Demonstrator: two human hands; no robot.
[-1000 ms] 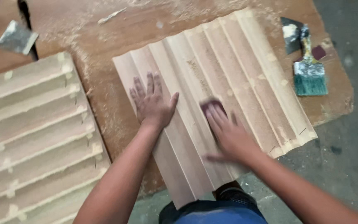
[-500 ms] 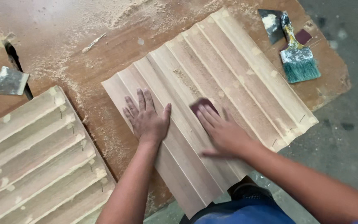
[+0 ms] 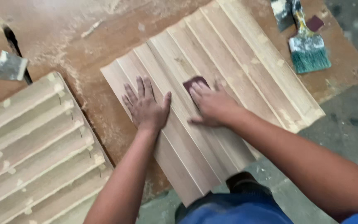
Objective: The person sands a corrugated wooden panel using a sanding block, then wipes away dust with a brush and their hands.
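Sandpaper (image 3: 193, 82), dark maroon, under right hand (image 3: 212, 105)

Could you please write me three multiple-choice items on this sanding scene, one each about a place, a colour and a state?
1. Where does the paintbrush lie?
A. Upper right, past the ridged wooden panel
B. On the second panel at left
C. Under the left hand

2. What colour are the paintbrush's bristles?
A. Red
B. Teal green
C. White

3. How is the left hand placed?
A. Clenched around the paintbrush
B. Lifted clear of the wood
C. Spread flat on the ridged wooden panel

Answers:
1 A: it rests on the brown board beyond the panel's far corner.
2 B: the bristle end is clearly teal.
3 C: its fingers lie splayed on the wood, while the right hand presses the dark red sanding pad.
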